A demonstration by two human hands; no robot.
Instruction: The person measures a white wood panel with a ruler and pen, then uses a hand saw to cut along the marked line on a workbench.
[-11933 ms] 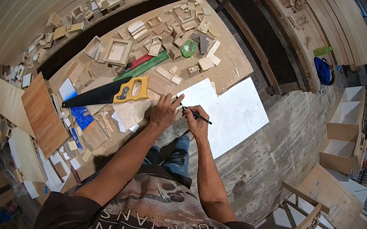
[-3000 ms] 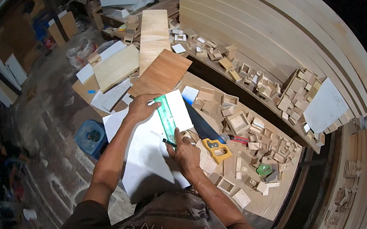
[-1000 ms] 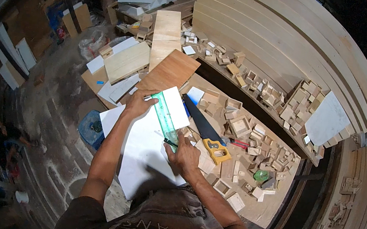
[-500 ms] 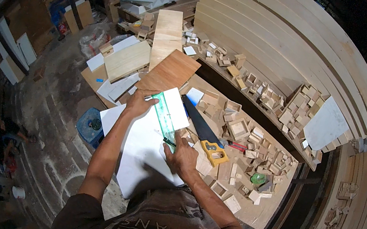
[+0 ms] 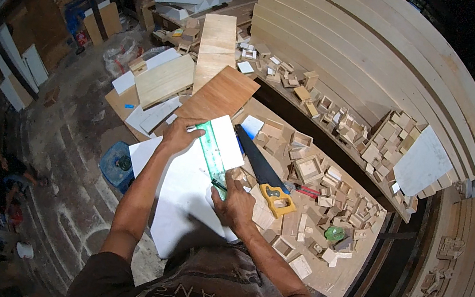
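Observation:
A clear green ruler (image 5: 210,146) lies slantwise along a small white panel (image 5: 228,142), over a large white sheet (image 5: 176,204). My left hand (image 5: 178,135) grips the ruler's far end, with the thumb on top and the fingers bent at the panel's edge. At the ruler's near end, my right hand (image 5: 236,203) is closed around a dark pen (image 5: 219,184), thumb and fingers beside the ruler. Just right of the panel rests a handsaw (image 5: 263,164) with a dark blade and yellow handle. The pen's tip is too small to make out.
Wood offcuts and small frames (image 5: 309,167) cover the table's right side, with a red-handled tool (image 5: 307,191) among them. A brown board (image 5: 214,96) and pale boards (image 5: 165,81) lie beyond my hands. Long planks (image 5: 352,48) stand at the back right. A blue container (image 5: 115,164) sits left.

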